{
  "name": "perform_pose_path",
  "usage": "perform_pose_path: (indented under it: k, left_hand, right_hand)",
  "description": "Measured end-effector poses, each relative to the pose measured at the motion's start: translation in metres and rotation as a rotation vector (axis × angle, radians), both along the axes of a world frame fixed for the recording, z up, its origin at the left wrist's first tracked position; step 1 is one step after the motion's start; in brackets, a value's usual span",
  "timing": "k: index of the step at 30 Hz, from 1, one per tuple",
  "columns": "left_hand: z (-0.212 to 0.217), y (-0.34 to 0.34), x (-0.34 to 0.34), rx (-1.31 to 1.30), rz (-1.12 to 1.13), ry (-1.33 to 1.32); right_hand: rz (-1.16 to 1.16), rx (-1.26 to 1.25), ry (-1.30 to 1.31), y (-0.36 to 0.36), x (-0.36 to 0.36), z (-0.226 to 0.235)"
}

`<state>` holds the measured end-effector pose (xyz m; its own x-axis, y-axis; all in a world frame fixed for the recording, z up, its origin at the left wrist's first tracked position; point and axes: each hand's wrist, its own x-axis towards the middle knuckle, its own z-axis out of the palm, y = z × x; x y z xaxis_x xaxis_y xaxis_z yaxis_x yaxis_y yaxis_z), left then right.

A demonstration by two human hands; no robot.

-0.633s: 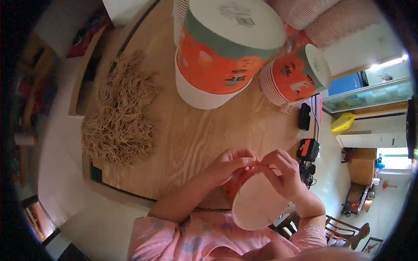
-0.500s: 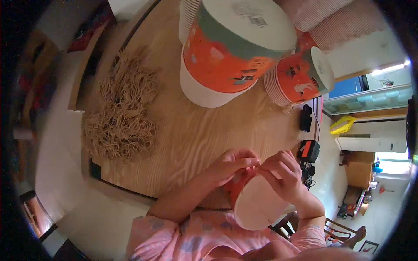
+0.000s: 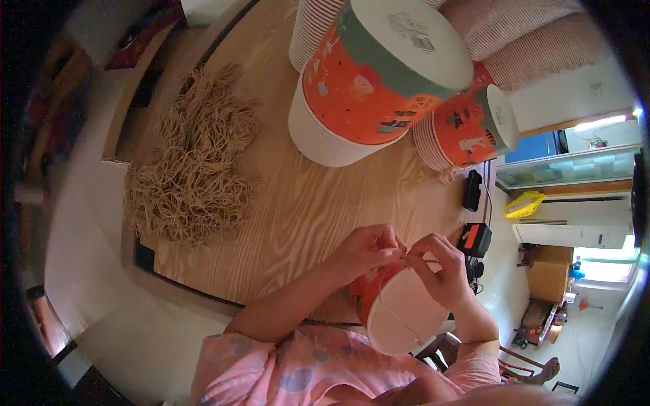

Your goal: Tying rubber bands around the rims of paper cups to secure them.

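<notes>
Pale wood grain runs across the counter (image 3: 298, 216), which fills the middle of the view, with a light floor showing past its left and near edges. At the near edge, the left hand (image 3: 362, 250) and the right hand (image 3: 440, 274) meet over a paper bucket (image 3: 399, 314) that lies tilted toward the person, its white base facing the camera and its orange printed side turned toward the counter. Both hands press against the bucket's far rim. The fingers of each hand are pinched together on what looks like a thin tan string (image 3: 414, 258) stretched between them, though it is too fine to make out for sure. The person's pink patterned sleeve (image 3: 291, 365) comes in from below.

Near the left edge of the counter lies a loose heap of tan twine loops (image 3: 193, 169), well apart from the hands. Toward the far edge stands a large stack of orange and teal paper buckets (image 3: 372, 88), upside down, white base on top. Just beside it, toward the right edge, a smaller stack of the same kind (image 3: 467, 128) lies tipped on its side. More ribbed white stacks (image 3: 521, 34) lie behind them. Off the right edge, a black and orange device (image 3: 475, 238) sits near the right hand, with a black cable above it.
</notes>
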<state>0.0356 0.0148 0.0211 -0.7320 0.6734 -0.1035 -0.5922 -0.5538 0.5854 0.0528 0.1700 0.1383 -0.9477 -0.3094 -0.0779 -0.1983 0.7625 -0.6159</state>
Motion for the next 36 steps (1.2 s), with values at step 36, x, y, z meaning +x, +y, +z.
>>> perform_pose_path:
  k: [36]
  left_hand:
    - [0.012,-0.011,-0.011,-0.559,0.456,0.825]
  right_hand:
    - [-0.06,0.032,-0.15,0.001,-0.008,0.001]
